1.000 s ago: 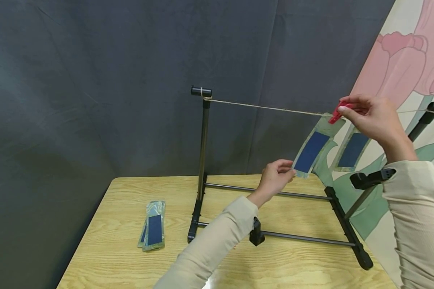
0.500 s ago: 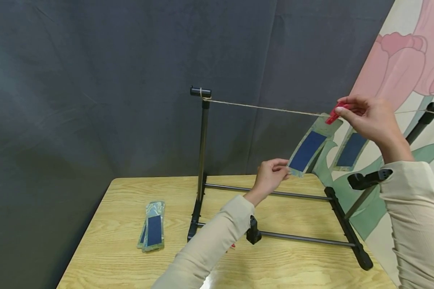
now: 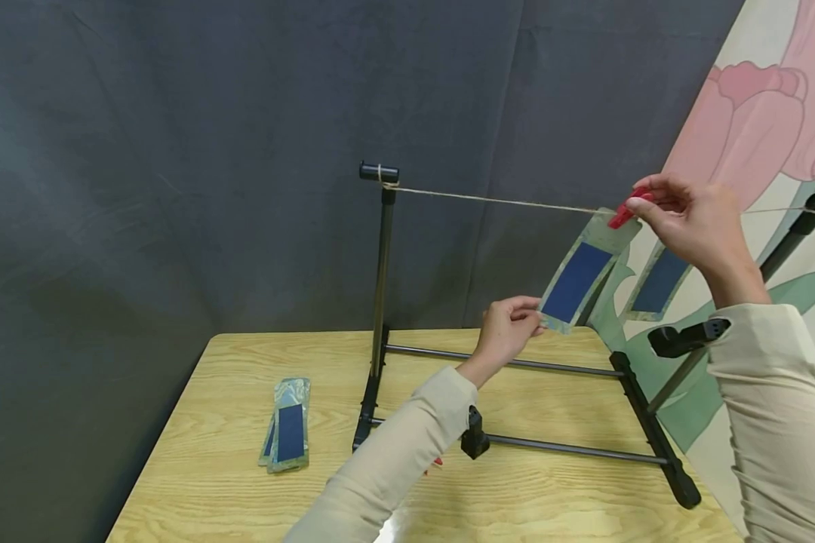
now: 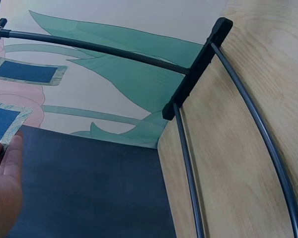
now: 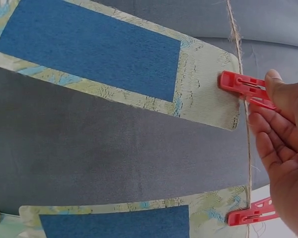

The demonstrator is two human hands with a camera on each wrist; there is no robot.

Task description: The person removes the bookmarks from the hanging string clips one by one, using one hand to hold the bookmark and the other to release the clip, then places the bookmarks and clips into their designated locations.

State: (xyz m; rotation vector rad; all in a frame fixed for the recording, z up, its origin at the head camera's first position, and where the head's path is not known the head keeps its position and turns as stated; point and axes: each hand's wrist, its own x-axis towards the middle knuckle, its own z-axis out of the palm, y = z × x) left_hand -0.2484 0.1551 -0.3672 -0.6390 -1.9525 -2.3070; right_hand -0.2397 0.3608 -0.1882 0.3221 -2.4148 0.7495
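Note:
My right hand (image 3: 702,230) pinches a red clothespin (image 5: 244,88) between thumb and fingers. The clothespin's jaws sit over the twine (image 3: 489,200) and the top end of a green patterned strip with a dark blue panel (image 3: 576,283). Slanting down to the left, the strip ends at my left hand (image 3: 505,332). In the left wrist view, the thumb and fingers (image 4: 12,153) of that hand pinch the strip's lower corner. Behind hangs a second such strip (image 3: 660,283), with another red clothespin (image 5: 251,214) holding it on the twine in the right wrist view.
Twine runs between the posts of a black metal stand (image 3: 382,286) on the wooden table (image 3: 197,467). Overlapping strips (image 3: 290,430) lie at the left of the table. Something small and red (image 3: 438,461) shows beside my left sleeve. A dark curtain (image 3: 244,151) hangs behind.
My left hand has moved slightly left with the strip's lower corner. The right hand and clothespin have shifted a little left, still together. The small red thing has come into view beside the left sleeve.

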